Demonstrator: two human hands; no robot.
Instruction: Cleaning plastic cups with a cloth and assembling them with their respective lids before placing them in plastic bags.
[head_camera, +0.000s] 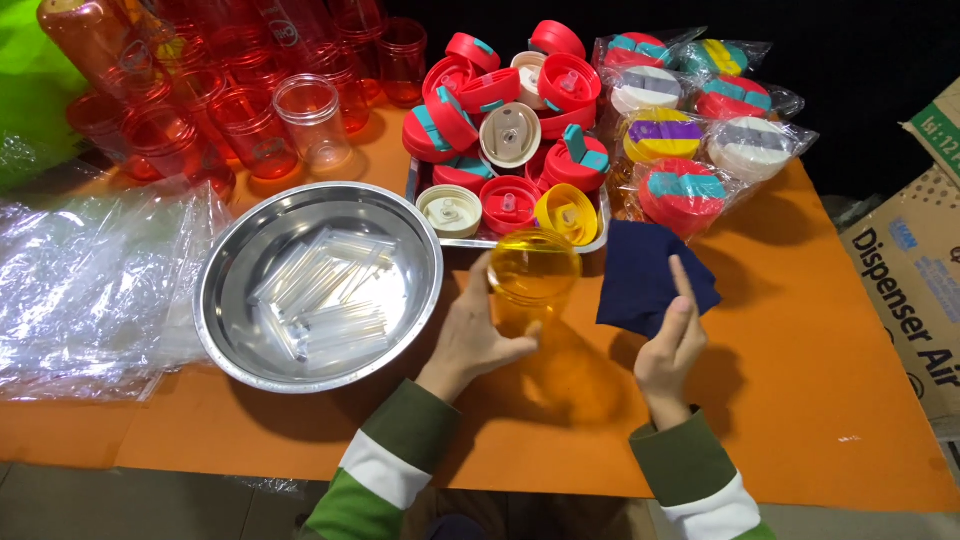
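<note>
While the left hand (470, 335) wraps its grip around a clear yellow plastic cup (533, 275), the cup sits just right of the shiny round steel bowl (232, 300). Further right of that bowl, the right hand (672, 345) pinches a soft navy cloth (645, 275) over the orange tabletop (800, 380).

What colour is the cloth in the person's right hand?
The cloth is dark navy blue, shown in the head view.

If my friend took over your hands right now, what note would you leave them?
Left hand: grips the clear yellow plastic bottle, held just above the orange table.
Right hand: holds the dark blue cloth beside the bottle, not touching it.
Nearby: round steel bowl of clear straws to the left; steel tray heaped with mostly red plastic lids behind; red plastic cups at back left.
Done: bottle picked up, cloth in hand.
Left: the bottle has no lid on.
</note>
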